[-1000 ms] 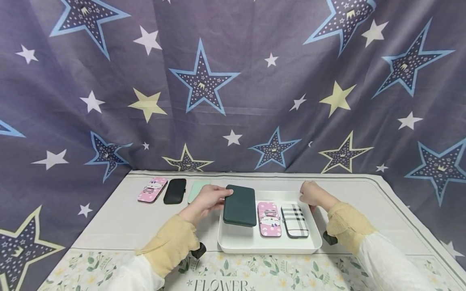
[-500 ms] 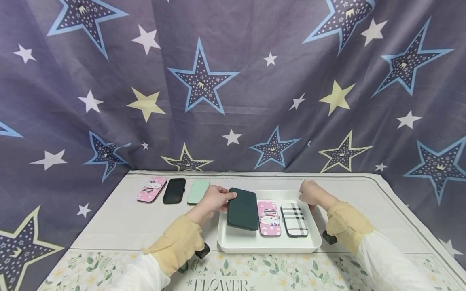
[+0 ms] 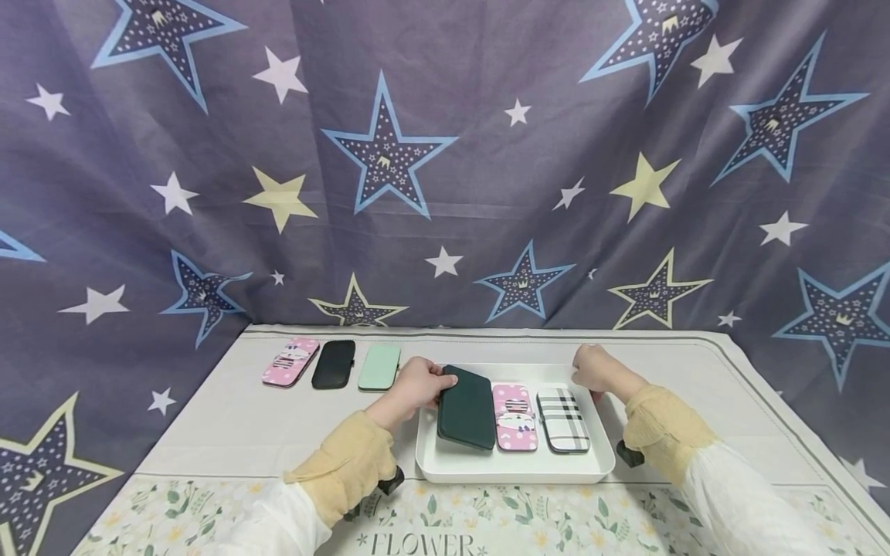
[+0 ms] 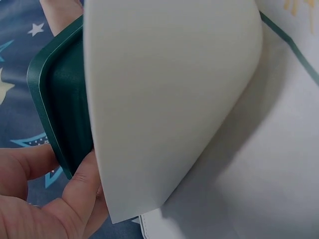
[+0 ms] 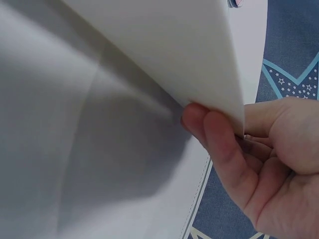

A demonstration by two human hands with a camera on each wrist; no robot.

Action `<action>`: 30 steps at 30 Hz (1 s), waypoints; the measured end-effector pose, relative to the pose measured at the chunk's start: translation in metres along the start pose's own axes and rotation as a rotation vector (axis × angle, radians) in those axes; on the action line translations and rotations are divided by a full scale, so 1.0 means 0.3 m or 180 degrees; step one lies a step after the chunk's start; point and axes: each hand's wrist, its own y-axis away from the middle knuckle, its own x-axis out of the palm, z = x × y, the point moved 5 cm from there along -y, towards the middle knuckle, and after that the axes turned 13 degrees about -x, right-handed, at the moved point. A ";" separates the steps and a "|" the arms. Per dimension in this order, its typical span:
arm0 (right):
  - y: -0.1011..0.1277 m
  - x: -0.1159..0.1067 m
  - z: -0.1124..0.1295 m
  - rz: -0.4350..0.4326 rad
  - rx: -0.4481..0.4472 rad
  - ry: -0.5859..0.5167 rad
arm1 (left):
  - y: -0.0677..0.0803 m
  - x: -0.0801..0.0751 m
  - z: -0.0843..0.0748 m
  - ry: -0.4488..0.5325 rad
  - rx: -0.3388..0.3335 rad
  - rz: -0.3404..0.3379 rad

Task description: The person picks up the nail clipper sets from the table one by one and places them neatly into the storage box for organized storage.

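- Three cases are in the white tray (image 3: 516, 469) at lower centre — a green case (image 3: 466, 407), a pink case (image 3: 514, 417) and a plaid case (image 3: 563, 419) — though the green one is not yet flat: it leans tilted at the tray's left end, its right edge just beside the pink one.
- The left hand (image 3: 416, 384) grips the green case by its upper left edge, fingers curled round it; the left wrist view shows a thumb (image 4: 84, 184) against the case beside the tray's rim.
- The right hand (image 3: 591, 369) pinches the tray's far right corner, fingers curled under the rim.
- Three more lie on the cloth left of the tray, well apart from it — a second pink case (image 3: 290, 362), a black case (image 3: 334, 364) and a mint case (image 3: 378, 367).
- By my reading, about half are in, with the green one nearly set down.
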 end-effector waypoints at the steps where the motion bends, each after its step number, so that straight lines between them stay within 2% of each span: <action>1: 0.000 0.001 0.000 -0.0003 -0.0004 -0.0010 | -0.001 0.002 -0.001 -0.0035 -0.0002 -0.0013; 12: -0.002 0.002 -0.003 -0.0008 -0.0024 -0.0010 | -0.011 0.012 -0.017 -0.0663 0.0061 -0.0163; 19: 0.001 0.003 -0.006 0.0012 0.0047 -0.0044 | -0.011 0.013 -0.049 -0.1393 0.0305 -0.0382; 22: 0.002 0.006 -0.004 0.0025 0.0061 -0.0052 | -0.006 0.010 -0.060 -0.1594 0.0373 -0.0473; 30: 0.005 0.002 0.005 0.0035 0.0077 -0.0038 | -0.004 0.012 -0.075 -0.1784 0.0366 -0.0325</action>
